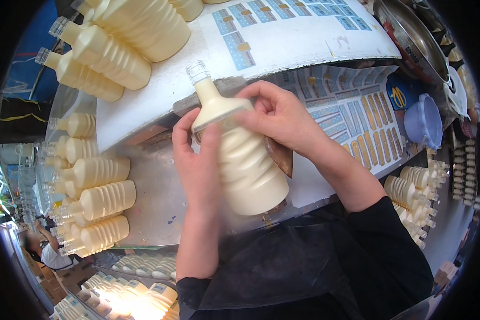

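A cream-coloured bottle [253,178] with wavy ribbed sides and a clear threaded neck leans in front of me, its neck pointing away. Across its shoulder runs a narrow grey label strip [221,120]. My left hand [197,154] is closed on the left shoulder, forefinger at the upper edge, thumb blurred over the strip's left part. My right hand [280,114] has curled fingers, with the thumb pressed at the strip's right end. From beneath the right hand sticks out a brown pointed flat piece [280,157] beside the bottle; how it is held is hidden.
Similar bottles stand at upper left [109,56], along the left edge [98,200] and at the right [405,192]. Sheets of blue and gold labels [360,120] lie beyond my right arm. A raised white board [197,45] spans the back. A lilac bucket [423,121] is at right.
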Motion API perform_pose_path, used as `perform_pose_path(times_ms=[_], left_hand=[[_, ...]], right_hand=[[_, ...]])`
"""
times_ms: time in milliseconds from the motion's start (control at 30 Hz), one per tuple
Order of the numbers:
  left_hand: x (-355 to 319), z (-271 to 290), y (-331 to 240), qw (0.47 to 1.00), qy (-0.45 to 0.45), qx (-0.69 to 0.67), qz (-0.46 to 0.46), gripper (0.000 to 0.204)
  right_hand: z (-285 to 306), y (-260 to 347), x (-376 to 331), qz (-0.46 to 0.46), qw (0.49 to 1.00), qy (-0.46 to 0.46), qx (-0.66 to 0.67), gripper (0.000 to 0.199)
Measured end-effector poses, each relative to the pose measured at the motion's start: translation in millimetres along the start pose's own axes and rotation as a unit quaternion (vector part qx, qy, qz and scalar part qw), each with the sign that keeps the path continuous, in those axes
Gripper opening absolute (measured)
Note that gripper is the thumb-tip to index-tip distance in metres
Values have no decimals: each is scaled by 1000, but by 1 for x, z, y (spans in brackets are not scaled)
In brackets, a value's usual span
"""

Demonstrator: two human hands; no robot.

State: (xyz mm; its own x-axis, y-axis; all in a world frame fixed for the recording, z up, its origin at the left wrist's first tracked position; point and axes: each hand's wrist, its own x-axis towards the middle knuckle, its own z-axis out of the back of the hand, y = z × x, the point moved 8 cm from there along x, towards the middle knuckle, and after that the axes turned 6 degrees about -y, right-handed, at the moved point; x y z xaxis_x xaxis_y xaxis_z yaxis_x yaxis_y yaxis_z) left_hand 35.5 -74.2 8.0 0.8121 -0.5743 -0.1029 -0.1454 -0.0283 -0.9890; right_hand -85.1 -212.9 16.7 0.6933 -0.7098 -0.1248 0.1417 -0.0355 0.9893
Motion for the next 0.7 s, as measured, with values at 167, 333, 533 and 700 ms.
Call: perform_pose_path(times_ms=[167, 333, 533, 700], left_hand=[[-1, -2, 0, 1000, 0, -8, 6, 44], [0, 2, 3, 1000, -9, -4, -9, 47], [-2, 1, -8, 995, -14, 53, -86, 39], [-4, -2, -9, 998, -20, 24, -63, 35]], right_hand=[[0, -6, 2, -4, 1000, 7, 10, 35], [0, -5, 2, -78, 984, 47, 153, 29], [-3, -6, 1, -10, 993, 60, 98, 31], [-3, -5, 0, -19, 995, 54, 84, 34]])
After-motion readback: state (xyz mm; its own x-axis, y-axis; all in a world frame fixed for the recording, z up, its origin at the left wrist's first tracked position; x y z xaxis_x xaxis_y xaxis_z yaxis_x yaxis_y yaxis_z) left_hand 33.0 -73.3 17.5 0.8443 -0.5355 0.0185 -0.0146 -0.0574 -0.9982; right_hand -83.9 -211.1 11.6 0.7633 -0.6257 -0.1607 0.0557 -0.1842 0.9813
